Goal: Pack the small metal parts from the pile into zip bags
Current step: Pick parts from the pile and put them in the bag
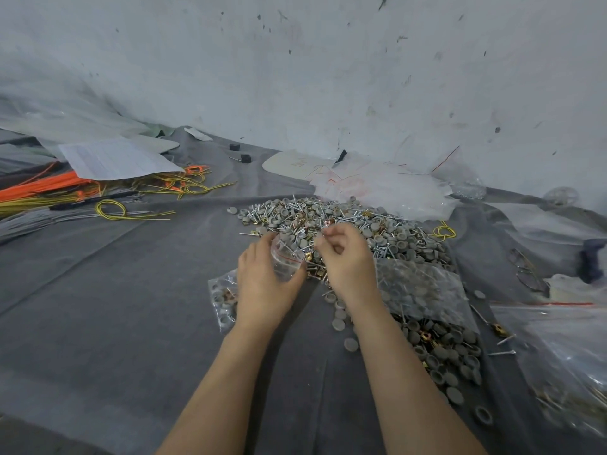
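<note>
Clear plastic, with a red strip near its mouth: that is the zip bag, and it sits in the left hand just at the near edge of the pile. The left grip is curled round the bag, thumb on one side and fingers on the other. One grey cap and one screw show inside it.

The right hand hovers beside the bag's mouth, its grip narrow, thumb and forefinger pinching a small part too tiny to name. Both forearms are bare.

Grey caps, silver screws and brass-coloured clips make up the pile, far too many to count. Two filled bags lie by the wrists: one partly under the left hand, a bigger one by the right forearm, both holding caps. A heap of empty bags lies beyond the pile. Everything rests on a grey cloth, with orange and yellow wires well off to the left.
</note>
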`<state>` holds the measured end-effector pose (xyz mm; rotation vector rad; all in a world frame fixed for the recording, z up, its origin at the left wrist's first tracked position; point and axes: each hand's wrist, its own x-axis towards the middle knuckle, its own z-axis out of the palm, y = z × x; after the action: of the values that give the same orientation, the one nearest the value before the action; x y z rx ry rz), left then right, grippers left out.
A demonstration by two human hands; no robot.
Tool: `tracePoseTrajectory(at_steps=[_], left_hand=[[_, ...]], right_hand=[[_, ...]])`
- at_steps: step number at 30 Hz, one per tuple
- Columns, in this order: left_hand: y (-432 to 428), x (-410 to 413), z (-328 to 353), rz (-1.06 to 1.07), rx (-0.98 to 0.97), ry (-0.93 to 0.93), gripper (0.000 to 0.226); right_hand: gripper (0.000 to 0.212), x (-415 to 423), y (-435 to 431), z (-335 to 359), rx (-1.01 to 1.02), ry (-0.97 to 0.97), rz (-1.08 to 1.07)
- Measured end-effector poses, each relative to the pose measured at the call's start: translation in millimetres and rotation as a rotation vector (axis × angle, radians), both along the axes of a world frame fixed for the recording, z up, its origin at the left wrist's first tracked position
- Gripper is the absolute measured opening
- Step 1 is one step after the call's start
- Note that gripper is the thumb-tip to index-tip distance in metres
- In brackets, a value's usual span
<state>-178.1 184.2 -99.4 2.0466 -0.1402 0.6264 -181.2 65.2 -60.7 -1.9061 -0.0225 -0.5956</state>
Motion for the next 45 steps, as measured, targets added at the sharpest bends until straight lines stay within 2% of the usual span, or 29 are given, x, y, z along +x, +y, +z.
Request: tracePoseTrajectory(at_steps=[4, 7, 8, 11, 14, 17, 20, 21, 23, 25, 28, 30, 35, 39, 41, 45], left_hand=[[0.6, 0.6, -0.7, -0.016, -0.009, -0.021, 0.067], [3.1, 1.3, 4.1, 0.058, -0.201, -0.036, 0.059], [4.0, 1.2, 5.9, 0.082, -0.282, -0.038, 0.056], [6.5, 1.6, 9.9, 0.121, -0.446, -0.025, 0.052], [6.7, 1.0, 9.7, 0.117, -0.453, -0.032, 0.052], [5.8, 1.3, 8.8, 0.108, -0.426, -0.04, 0.054], [4.9, 0.6, 9.4, 0.106, -0.392, -0.049, 0.056], [4.7, 0.4, 9.5, 0.106, -0.382, -0.052, 0.056], [4.7, 0.0, 9.3, 0.098, -0.362, -0.056, 0.056], [4.2, -0.4, 8.8, 0.088, -0.31, -0.056, 0.056], [1.9, -1.6, 5.8, 0.067, -0.157, -0.054, 0.06], [0.0, -2.6, 3.8, 0.029, -0.066, -0.07, 0.062], [-1.5, -2.1, 2.2, -0.01, 0.008, -0.067, 0.066], [1.7, -1.6, 5.7, 0.067, -0.173, -0.068, 0.061], [2.8, -1.4, 7.9, 0.082, -0.233, -0.065, 0.062], [1.1, -3.3, 8.8, 0.071, -0.209, -0.069, 0.062]], right_hand=[[0.011, 0.9, 12.3, 12.1, -0.06, 0.064, 0.247], [0.015, 2.1, 9.9, 7.3, 0.008, 0.024, 0.101], [0.015, 1.5, 8.2, 3.2, -0.037, 0.031, 0.03], [0.014, -1.0, 14.5, -10.9, -0.372, 0.155, 0.005], [0.022, -2.4, 33.3, -19.8, -0.737, 0.345, 0.036], [0.03, -1.0, 45.8, -21.6, -0.888, 0.401, 0.001], [0.044, 1.5, 49.7, -20.5, -0.897, 0.424, 0.017], [0.043, 2.2, 49.2, -20.2, -0.876, 0.433, 0.025], [0.026, 2.3, 45.3, -20.4, -0.782, 0.4, 0.017], [0.011, 2.4, 34.7, -21.4, -0.526, 0.323, -0.024], [0.006, 3.6, 14.1, -8.9, -0.045, 0.152, -0.063], [0.006, 4.2, 6.0, 6.1, 0.077, 0.093, -0.028], [0.01, 3.4, 10.7, 24.2, -0.13, 0.138, 0.226], [0.018, -0.5, -0.9, 14.3, -0.159, 0.081, -0.012], [0.019, -4.6, 0.6, 2.4, -0.36, 0.136, 0.021], [0.021, -9.9, 19.6, -21.4, -0.742, 0.367, 0.158]])
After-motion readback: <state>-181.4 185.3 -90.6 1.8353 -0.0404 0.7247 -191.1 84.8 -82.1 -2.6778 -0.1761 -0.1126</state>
